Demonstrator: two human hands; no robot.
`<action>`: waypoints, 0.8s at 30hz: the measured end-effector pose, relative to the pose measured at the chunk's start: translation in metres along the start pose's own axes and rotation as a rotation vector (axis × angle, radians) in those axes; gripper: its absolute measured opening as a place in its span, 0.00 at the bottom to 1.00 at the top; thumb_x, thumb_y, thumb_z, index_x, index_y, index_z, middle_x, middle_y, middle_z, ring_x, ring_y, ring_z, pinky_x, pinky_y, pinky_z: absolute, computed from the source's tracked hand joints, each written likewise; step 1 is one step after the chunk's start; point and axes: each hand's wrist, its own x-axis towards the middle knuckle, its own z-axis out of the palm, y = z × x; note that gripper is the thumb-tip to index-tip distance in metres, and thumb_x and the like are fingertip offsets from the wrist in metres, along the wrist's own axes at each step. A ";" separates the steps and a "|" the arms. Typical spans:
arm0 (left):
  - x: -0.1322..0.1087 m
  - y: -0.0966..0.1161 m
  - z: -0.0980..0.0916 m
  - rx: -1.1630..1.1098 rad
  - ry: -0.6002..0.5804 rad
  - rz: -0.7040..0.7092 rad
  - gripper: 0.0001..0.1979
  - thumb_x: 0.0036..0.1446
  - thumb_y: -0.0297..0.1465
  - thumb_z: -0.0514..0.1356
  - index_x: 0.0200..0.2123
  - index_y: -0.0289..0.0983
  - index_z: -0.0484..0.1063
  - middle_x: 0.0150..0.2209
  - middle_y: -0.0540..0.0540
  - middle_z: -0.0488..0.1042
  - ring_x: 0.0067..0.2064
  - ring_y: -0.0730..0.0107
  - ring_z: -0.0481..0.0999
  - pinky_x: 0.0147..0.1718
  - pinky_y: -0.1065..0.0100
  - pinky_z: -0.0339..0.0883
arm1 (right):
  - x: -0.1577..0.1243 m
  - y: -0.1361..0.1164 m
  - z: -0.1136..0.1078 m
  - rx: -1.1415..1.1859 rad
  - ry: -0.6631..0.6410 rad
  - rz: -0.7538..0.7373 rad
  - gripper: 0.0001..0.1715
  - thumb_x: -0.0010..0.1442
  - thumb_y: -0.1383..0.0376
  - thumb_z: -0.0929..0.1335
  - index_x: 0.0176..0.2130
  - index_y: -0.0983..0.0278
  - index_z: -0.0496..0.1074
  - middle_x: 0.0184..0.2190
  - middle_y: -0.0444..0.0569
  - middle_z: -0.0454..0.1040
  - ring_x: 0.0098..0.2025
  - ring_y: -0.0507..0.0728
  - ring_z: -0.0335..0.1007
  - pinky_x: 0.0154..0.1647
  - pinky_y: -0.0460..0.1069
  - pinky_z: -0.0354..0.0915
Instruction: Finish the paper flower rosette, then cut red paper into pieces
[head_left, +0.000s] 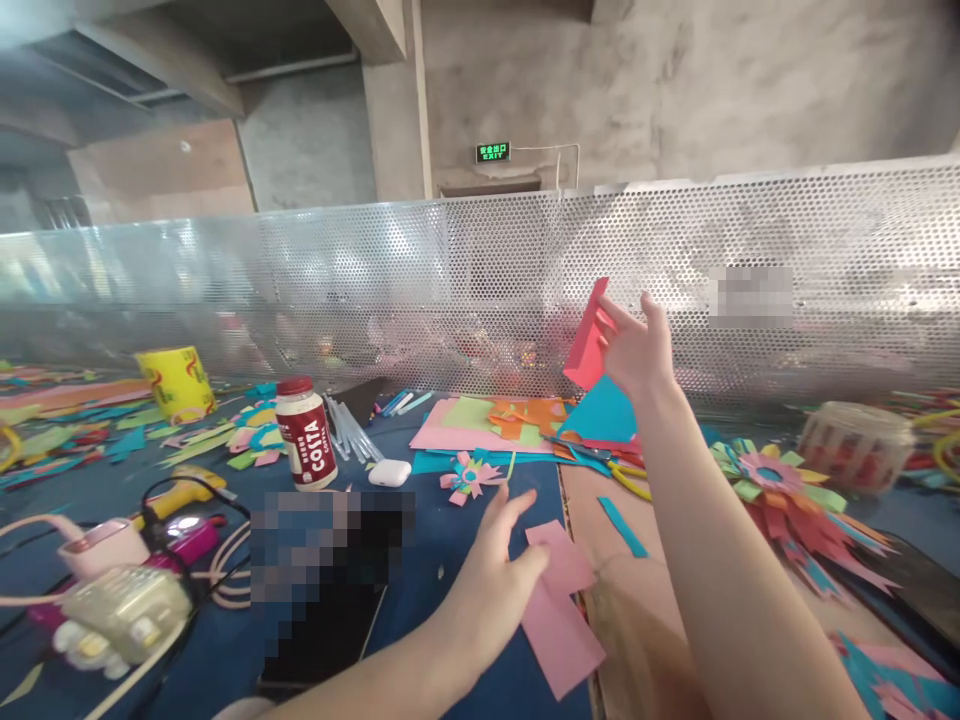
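My right hand [637,345] is raised in front of the perforated metal screen. Its fingers hold a folded red sheet of paper [585,345], with the thumb standing apart. My left hand [491,570] hovers low over the table, fingers and thumb spread, holding nothing. Beside its thumb lie overlapping pink paper pieces [562,640]; whether the thumb touches them I cannot tell. Just beyond the left fingertips is a small pink and blue paper flower [471,477]. Scissors with yellow handles [628,480] rest below the right wrist, near a blue paper strip [622,527].
Stacked coloured paper [442,430] lies at the screen's foot [420,300]. Left stand a Costa bottle [306,435], a white earbud case [390,472], a dark phone [330,620] and cabled chargers [127,600]. A larger paper flower [772,475] and clear container [855,445] are right.
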 end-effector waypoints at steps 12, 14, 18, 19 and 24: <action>0.029 0.013 -0.013 -0.753 0.019 0.184 0.37 0.52 0.44 0.58 0.61 0.45 0.44 0.60 0.41 0.56 0.55 0.59 0.64 0.55 0.61 0.56 | -0.037 -0.070 0.024 0.322 -0.840 0.188 0.32 0.51 0.54 0.67 0.54 0.60 0.64 0.49 0.51 0.70 0.44 0.58 0.69 0.38 0.49 0.66; 0.031 0.015 -0.014 -0.817 -0.075 0.151 0.35 0.52 0.47 0.57 0.59 0.41 0.50 0.54 0.39 0.64 0.51 0.57 0.69 0.52 0.57 0.60 | -0.041 -0.074 0.037 0.392 -0.980 0.252 0.32 0.50 0.58 0.69 0.53 0.61 0.65 0.45 0.50 0.72 0.40 0.55 0.71 0.36 0.47 0.67; 0.030 0.019 -0.018 -0.863 -0.208 0.178 0.28 0.53 0.49 0.53 0.53 0.40 0.61 0.50 0.41 0.70 0.52 0.55 0.67 0.48 0.54 0.63 | -0.048 -0.081 0.059 0.344 -1.134 0.382 0.29 0.50 0.61 0.70 0.52 0.61 0.67 0.43 0.50 0.74 0.38 0.54 0.72 0.36 0.47 0.68; 0.029 0.019 -0.020 -0.863 -0.199 0.212 0.26 0.54 0.47 0.53 0.52 0.40 0.62 0.50 0.42 0.69 0.54 0.55 0.66 0.48 0.55 0.64 | -0.049 -0.081 0.062 0.291 -1.152 0.407 0.28 0.50 0.60 0.70 0.51 0.61 0.67 0.43 0.49 0.74 0.39 0.55 0.72 0.37 0.48 0.69; 0.030 0.019 -0.024 -0.796 -0.049 0.329 0.24 0.50 0.33 0.62 0.51 0.38 0.64 0.49 0.43 0.72 0.50 0.59 0.70 0.46 0.63 0.66 | -0.045 -0.077 0.065 -0.067 -1.120 0.284 0.25 0.46 0.59 0.72 0.46 0.57 0.72 0.44 0.46 0.74 0.44 0.56 0.69 0.44 0.50 0.67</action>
